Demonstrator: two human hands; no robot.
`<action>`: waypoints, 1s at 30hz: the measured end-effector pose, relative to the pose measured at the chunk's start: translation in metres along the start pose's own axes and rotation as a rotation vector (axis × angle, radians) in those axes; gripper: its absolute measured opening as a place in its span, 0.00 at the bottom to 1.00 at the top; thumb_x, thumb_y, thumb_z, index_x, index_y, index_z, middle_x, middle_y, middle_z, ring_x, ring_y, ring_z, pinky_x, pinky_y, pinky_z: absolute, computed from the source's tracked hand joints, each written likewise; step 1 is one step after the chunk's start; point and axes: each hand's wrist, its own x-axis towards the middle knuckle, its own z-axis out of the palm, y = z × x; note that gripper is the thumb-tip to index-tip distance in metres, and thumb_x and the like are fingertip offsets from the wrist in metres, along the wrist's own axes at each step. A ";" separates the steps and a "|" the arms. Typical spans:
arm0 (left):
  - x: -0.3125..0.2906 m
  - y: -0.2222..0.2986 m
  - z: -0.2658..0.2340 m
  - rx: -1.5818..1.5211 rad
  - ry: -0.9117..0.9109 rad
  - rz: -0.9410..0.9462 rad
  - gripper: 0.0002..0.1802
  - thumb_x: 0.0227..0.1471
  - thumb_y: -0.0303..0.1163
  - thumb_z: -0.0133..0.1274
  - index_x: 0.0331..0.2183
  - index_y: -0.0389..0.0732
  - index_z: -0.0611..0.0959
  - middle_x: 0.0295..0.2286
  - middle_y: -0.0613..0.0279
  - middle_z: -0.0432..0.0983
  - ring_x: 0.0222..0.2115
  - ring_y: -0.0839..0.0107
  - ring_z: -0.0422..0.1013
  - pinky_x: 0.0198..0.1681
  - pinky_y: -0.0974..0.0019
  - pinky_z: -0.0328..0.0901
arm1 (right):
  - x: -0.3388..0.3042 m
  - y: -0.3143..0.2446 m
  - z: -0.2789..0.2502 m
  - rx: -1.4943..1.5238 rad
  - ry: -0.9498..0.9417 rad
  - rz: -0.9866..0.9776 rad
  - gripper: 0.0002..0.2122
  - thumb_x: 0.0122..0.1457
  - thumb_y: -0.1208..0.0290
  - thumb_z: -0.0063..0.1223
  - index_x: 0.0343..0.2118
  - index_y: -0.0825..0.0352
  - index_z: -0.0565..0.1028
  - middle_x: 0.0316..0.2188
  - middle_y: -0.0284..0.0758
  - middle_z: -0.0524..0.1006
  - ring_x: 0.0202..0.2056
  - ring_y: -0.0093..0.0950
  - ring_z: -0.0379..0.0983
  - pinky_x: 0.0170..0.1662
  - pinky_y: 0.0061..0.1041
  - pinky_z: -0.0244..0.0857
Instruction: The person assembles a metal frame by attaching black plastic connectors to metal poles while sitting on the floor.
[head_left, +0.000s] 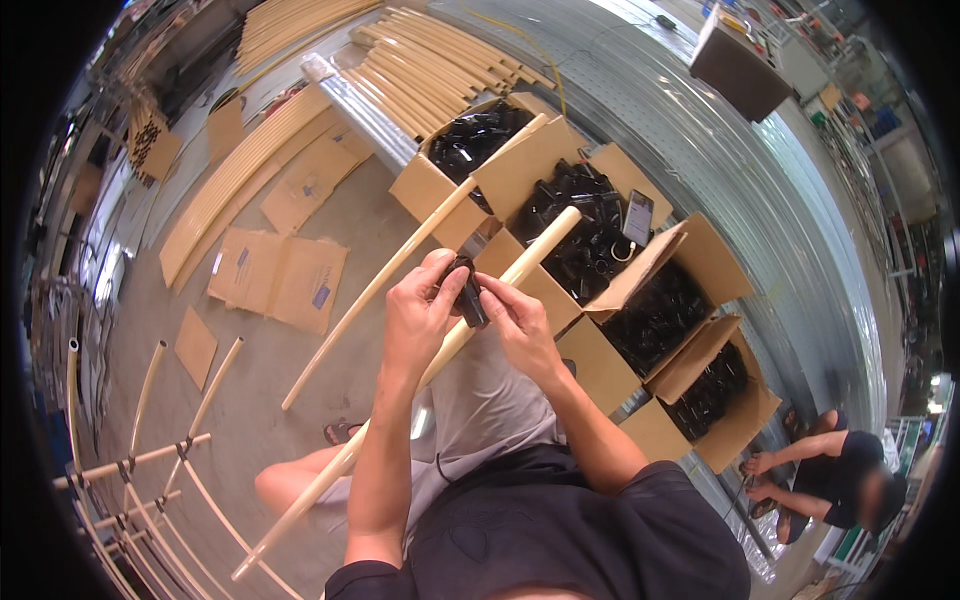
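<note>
Above my lap, my left hand (420, 305) and my right hand (518, 325) are closed on one black pipe fitting (470, 302), pinched between thumbs and fingers. The fingers cover part of the fitting. Beneath my hands a long cream pipe (545, 243) runs slantwise across my lap, its far end over the boxes and its near end at the lower left. A second, thinner cream pipe (375, 295) slants to the left of my hands, its upper end against a cardboard box.
Open cardboard boxes (600, 352) full of black fittings stand ahead and to the right; a phone (638, 216) lies on one. A cream pipe frame (150, 455) stands at left. Pipe stacks (440, 70) and flattened cardboard (280, 275) lie beyond. Another person (840, 475) crouches at right.
</note>
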 end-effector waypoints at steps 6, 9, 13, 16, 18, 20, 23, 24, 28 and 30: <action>0.036 -0.001 0.045 0.006 -0.125 -0.048 0.19 0.58 0.35 0.60 0.44 0.27 0.84 0.28 0.53 0.81 0.25 0.73 0.79 0.26 0.70 0.73 | 0.009 0.000 -0.048 -0.010 0.096 0.002 0.17 0.70 0.69 0.48 0.56 0.74 0.73 0.36 0.34 0.80 0.32 0.18 0.74 0.37 0.20 0.71; 0.044 0.017 0.074 0.084 -0.164 -0.060 0.18 0.59 0.38 0.59 0.40 0.30 0.85 0.22 0.57 0.80 0.21 0.77 0.76 0.22 0.72 0.70 | 0.012 0.000 -0.072 -0.048 0.134 0.009 0.17 0.70 0.69 0.48 0.56 0.73 0.74 0.33 0.32 0.79 0.30 0.17 0.73 0.35 0.19 0.70; 0.057 0.007 0.097 0.046 -0.223 -0.036 0.17 0.60 0.38 0.58 0.40 0.32 0.86 0.23 0.57 0.80 0.20 0.75 0.75 0.22 0.72 0.69 | 0.015 0.005 -0.099 -0.029 0.145 0.044 0.16 0.70 0.68 0.48 0.55 0.73 0.74 0.35 0.31 0.79 0.30 0.17 0.72 0.33 0.19 0.69; 0.059 0.002 0.110 0.056 -0.205 -0.038 0.18 0.60 0.39 0.58 0.39 0.31 0.86 0.23 0.54 0.79 0.21 0.73 0.76 0.24 0.70 0.70 | 0.014 0.012 -0.107 0.038 0.165 0.030 0.16 0.70 0.69 0.47 0.55 0.73 0.74 0.36 0.32 0.79 0.31 0.17 0.72 0.34 0.19 0.69; 0.059 -0.011 0.120 0.091 -0.158 0.014 0.18 0.60 0.39 0.57 0.39 0.31 0.86 0.22 0.53 0.79 0.21 0.72 0.76 0.24 0.68 0.70 | 0.012 0.020 -0.106 0.078 0.186 0.010 0.16 0.71 0.69 0.47 0.55 0.74 0.73 0.37 0.32 0.79 0.32 0.17 0.72 0.34 0.19 0.69; 0.062 -0.020 0.124 0.141 -0.157 0.035 0.18 0.60 0.39 0.57 0.38 0.31 0.86 0.22 0.52 0.79 0.21 0.69 0.77 0.25 0.67 0.70 | 0.010 0.021 -0.107 0.114 0.207 0.036 0.18 0.70 0.68 0.48 0.56 0.75 0.72 0.37 0.32 0.79 0.33 0.18 0.72 0.36 0.20 0.70; 0.064 -0.011 0.127 0.120 -0.210 -0.066 0.18 0.60 0.38 0.57 0.40 0.31 0.86 0.22 0.58 0.80 0.22 0.75 0.77 0.25 0.70 0.71 | 0.007 0.030 -0.109 -0.028 0.216 -0.018 0.21 0.67 0.68 0.53 0.57 0.76 0.70 0.40 0.37 0.79 0.34 0.24 0.75 0.39 0.24 0.72; 0.065 -0.006 0.129 0.096 -0.236 -0.121 0.18 0.61 0.38 0.58 0.41 0.31 0.86 0.22 0.62 0.80 0.22 0.78 0.77 0.24 0.72 0.72 | 0.006 0.033 -0.110 -0.108 0.215 -0.051 0.22 0.65 0.69 0.55 0.58 0.77 0.69 0.42 0.40 0.79 0.34 0.27 0.77 0.40 0.26 0.73; 0.068 -0.015 0.136 0.258 -0.180 -0.055 0.17 0.60 0.38 0.57 0.39 0.33 0.87 0.21 0.54 0.80 0.21 0.74 0.77 0.25 0.67 0.71 | 0.016 0.017 -0.105 -0.685 0.275 -0.318 0.28 0.57 0.73 0.60 0.59 0.79 0.65 0.45 0.51 0.76 0.39 0.43 0.78 0.43 0.35 0.73; 0.067 -0.012 0.142 0.417 -0.157 0.044 0.15 0.60 0.37 0.56 0.39 0.34 0.87 0.21 0.50 0.80 0.21 0.67 0.77 0.26 0.62 0.70 | 0.022 0.012 -0.098 -0.718 0.332 -0.306 0.29 0.54 0.75 0.61 0.58 0.79 0.65 0.45 0.55 0.74 0.41 0.50 0.77 0.43 0.38 0.73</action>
